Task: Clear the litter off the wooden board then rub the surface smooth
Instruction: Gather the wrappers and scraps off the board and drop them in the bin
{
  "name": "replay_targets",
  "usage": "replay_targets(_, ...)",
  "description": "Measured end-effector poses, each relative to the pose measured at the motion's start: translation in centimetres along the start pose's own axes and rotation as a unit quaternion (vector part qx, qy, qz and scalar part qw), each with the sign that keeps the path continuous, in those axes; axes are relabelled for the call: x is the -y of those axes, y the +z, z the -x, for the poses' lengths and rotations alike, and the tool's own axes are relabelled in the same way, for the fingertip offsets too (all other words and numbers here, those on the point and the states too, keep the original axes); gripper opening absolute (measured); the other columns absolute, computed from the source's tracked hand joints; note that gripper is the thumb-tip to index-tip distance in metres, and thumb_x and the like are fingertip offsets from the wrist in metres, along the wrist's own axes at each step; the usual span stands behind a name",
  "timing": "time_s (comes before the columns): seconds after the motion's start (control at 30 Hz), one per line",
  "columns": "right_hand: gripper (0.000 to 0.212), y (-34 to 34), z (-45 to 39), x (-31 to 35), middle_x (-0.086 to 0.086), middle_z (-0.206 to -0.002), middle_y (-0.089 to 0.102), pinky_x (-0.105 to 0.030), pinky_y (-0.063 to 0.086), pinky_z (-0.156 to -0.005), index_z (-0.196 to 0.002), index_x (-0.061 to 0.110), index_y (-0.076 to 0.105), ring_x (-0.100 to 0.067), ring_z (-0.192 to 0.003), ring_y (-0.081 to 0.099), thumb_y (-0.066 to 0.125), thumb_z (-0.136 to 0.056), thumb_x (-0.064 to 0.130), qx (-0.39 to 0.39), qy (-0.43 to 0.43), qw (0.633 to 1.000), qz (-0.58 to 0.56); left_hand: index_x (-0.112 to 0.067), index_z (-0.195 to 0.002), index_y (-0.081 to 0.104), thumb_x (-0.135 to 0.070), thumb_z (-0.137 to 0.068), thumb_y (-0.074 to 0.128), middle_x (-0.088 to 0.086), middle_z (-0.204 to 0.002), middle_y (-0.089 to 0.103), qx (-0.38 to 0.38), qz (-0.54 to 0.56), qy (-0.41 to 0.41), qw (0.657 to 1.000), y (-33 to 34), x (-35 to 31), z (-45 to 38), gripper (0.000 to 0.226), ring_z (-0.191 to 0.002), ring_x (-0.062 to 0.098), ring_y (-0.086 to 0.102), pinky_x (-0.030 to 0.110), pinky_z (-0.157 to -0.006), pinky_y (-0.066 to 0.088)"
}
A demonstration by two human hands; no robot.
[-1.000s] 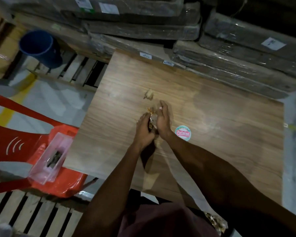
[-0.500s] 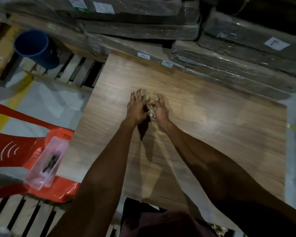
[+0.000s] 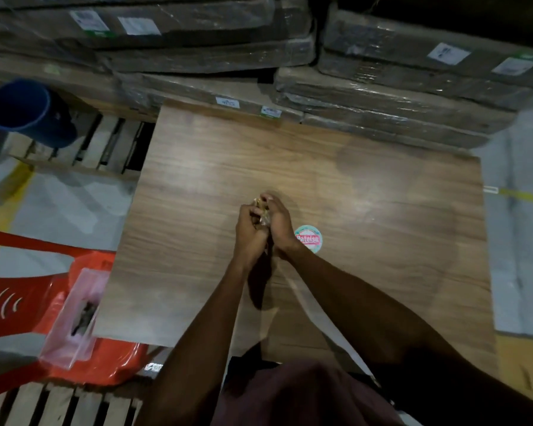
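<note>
Head view, one entry, all places taken from the wooden board (image 3: 366, 192).

Item 1. Left hand (image 3: 249, 233) and right hand (image 3: 279, 224): pressed together over the board's middle, fingers of both curled round a crumpled wad of litter (image 3: 261, 210), golden and shiny, which shows between them. No loose scraps can be made out elsewhere on the board.

Item 2. Round sticker (image 3: 308, 239): flat on the board, just beside the right wrist. Whether it counts as litter cannot be told.

Risk, as a judgement: the wad is bunched loosely between two hands; a slack grip on the way off the board could shed bits back onto the surface, and grit left there would scratch during rubbing.

Item 3. Red plastic chair (image 3: 22, 302): off the board's near left corner, bearing a clear plastic tray (image 3: 74, 321) with something dark inside. It crowds that corner.

Item 4. Blue bucket (image 3: 25, 112): beyond the board's far left, on a slatted pallet (image 3: 105, 142).

Item 5. Wrapped flat cartons (image 3: 397, 96): stacked along the board's far edge, closing off that side.
</note>
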State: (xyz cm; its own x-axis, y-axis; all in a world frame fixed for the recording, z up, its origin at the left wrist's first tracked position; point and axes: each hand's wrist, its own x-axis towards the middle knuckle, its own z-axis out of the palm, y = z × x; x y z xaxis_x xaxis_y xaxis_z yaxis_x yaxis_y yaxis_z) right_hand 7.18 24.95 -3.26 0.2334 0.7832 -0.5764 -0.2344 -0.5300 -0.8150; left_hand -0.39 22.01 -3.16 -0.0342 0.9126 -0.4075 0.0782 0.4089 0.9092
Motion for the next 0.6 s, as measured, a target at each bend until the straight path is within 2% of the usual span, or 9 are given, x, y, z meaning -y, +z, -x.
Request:
replay_targets(0.1,0.023,-1.9,3.9,-1.6,-0.005,-0.103,0.070,-0.024,0.052,-0.083,-0.114,0.007,0.065,-0.014,-0.094,0.068,0.044,-0.107,0.006,-0.021,-0.008,0.999,-0.024,-0.024,-0.108,0.043,-0.009,-0.070,0.058,0.009,-0.099,0.061,0.001,0.074,0.022,0.997,0.8,0.8,3.7,0.044,-0.086,0.020,0.062,0.038,-0.072,0.052)
replay_targets(0.17,0.022,-3.2,6.8,-2.7,0.000,-0.103,0.072,-0.023,0.053,-0.083,-0.112,0.012,0.066,-0.008,-0.092,0.070,0.044,-0.108,0.010,-0.031,-0.004,0.999,-0.032,-0.021,-0.123,0.040,-0.014,-0.070,0.059,0.014,-0.112,0.060,0.014,0.114,0.037,0.993,0.6,1.3,5.8,0.056,-0.095,0.021,0.063,0.032,-0.078,0.053)
replay_targets(0.27,0.022,-4.9,10.6,-4.0,-0.006,-0.120,0.068,-0.035,0.052,-0.098,-0.122,0.015,0.063,-0.018,-0.110,0.065,0.047,-0.108,0.010,-0.052,-0.012,0.998,-0.037,-0.015,-0.137,0.043,-0.032,-0.080,0.062,0.014,-0.120,0.065,0.022,0.133,0.029,0.990,0.8,1.5,8.8,0.063,-0.101,0.019,0.065,0.032,-0.086,0.053)
replay_targets(0.33,0.021,-5.3,12.6,-4.2,-0.010,-0.127,0.064,-0.039,0.047,-0.105,-0.124,0.014,0.060,-0.024,-0.119,0.060,0.050,-0.106,0.011,-0.068,-0.039,0.996,-0.038,-0.018,-0.132,0.053,-0.048,-0.082,0.057,0.005,-0.117,0.067,0.023,0.108,0.037,0.993,1.2,1.1,10.4,0.058,-0.103,0.013,0.065,0.034,-0.091,0.052)
replay_targets(0.4,0.022,-5.5,14.8,-3.6,-0.014,-0.130,0.061,-0.036,0.045,-0.106,-0.123,0.012,0.057,-0.025,-0.123,0.057,0.051,-0.103,0.013,-0.091,-0.082,0.991,-0.052,-0.020,-0.121,0.061,-0.054,-0.087,0.049,-0.004,-0.112,0.068,0.018,0.091,0.072,0.993,1.8,0.3,11.5,0.049,-0.103,0.006,0.064,0.034,-0.095,0.050)
replay_targets(0.5,0.031,-5.9,18.4,-1.7,-0.013,-0.129,0.061,-0.031,0.047,-0.101,-0.124,0.010,0.057,-0.022,-0.119,0.058,0.053,-0.096,0.021,-0.133,-0.126,0.978,-0.103,-0.027,-0.099,0.069,-0.051,-0.094,0.047,-0.002,-0.100,0.072,0.036,0.085,0.123,0.988,2.9,-2.1,13.4,0.033,-0.096,0.012,0.066,0.041,-0.091,0.052)
replay_targets(0.6,0.036,-7.2,21.9,0.1,-0.005,-0.128,0.067,-0.031,0.053,-0.098,-0.123,0.019,0.061,-0.018,-0.117,0.065,0.051,-0.092,0.034,-0.154,-0.161,0.968,-0.115,-0.018,-0.095,0.072,-0.044,-0.097,0.051,0.003,-0.095,0.073,0.082,0.079,0.173,0.978,4.1,-4.4,15.9,0.034,-0.091,0.015,0.067,0.036,-0.084,0.053)
